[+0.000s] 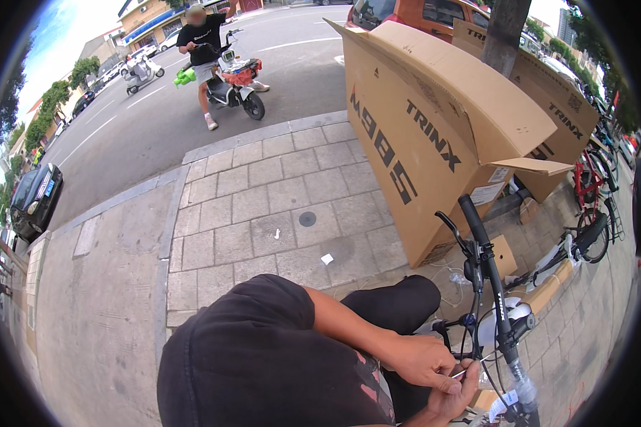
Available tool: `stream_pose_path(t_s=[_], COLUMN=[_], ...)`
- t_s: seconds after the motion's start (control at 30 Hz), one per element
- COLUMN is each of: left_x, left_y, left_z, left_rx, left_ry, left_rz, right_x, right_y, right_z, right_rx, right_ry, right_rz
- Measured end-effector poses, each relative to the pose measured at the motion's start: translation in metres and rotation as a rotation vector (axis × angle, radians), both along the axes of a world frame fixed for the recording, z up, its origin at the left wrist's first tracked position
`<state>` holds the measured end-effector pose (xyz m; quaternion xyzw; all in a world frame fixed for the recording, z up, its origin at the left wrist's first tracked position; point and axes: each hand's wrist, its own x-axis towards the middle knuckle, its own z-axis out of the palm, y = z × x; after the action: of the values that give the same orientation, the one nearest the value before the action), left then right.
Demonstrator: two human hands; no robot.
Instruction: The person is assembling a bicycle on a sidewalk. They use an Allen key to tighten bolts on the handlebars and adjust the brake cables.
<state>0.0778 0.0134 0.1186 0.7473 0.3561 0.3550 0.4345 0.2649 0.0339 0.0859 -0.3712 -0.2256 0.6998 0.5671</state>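
Sidewalk [256,203], open carton [388,117], contents unclear, near handlebar [502,320]

Lower right, the left hand [421,359] sits just beyond the right hand [451,400], a rod [466,372] where they meet, the handlebar [502,313] to their right. Past it stands a carton [406,142], a second carton [566,114] behind, tree trunk [506,35] between! Bicycles [585,186] far right; ahead, paving [242,181] meets road [139,132], where a rider [205,44] straddles a scooter [228,91]; car [37,201] left.

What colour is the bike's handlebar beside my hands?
Black, with white lettering; the handlebar shows best in the head view, the only one here.
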Motion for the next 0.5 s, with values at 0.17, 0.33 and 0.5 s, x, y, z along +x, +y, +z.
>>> stream_pose_path(t_s=[0.17, 0.33, 0.5], left_x=[0.002, 0.02, 0.018], left_y=[0.0, -0.001, -0.004], left_z=[-0.005, -0.02, -0.014], left_rx=[-0.908, -0.352, 0.257], left_ry=[-0.436, -0.308, 0.052], left_rz=[-0.206, 0.019, 0.167], right_x=[0.022, 0.006, 0.018], right_y=[0.016, 0.006, 0.015], right_z=[-0.014, -0.015, -0.021], right_rx=[0.16, 0.031, 0.086], right_ry=[0.258, 0.123, 0.206], right_rz=[0.475, 0.057, 0.267])
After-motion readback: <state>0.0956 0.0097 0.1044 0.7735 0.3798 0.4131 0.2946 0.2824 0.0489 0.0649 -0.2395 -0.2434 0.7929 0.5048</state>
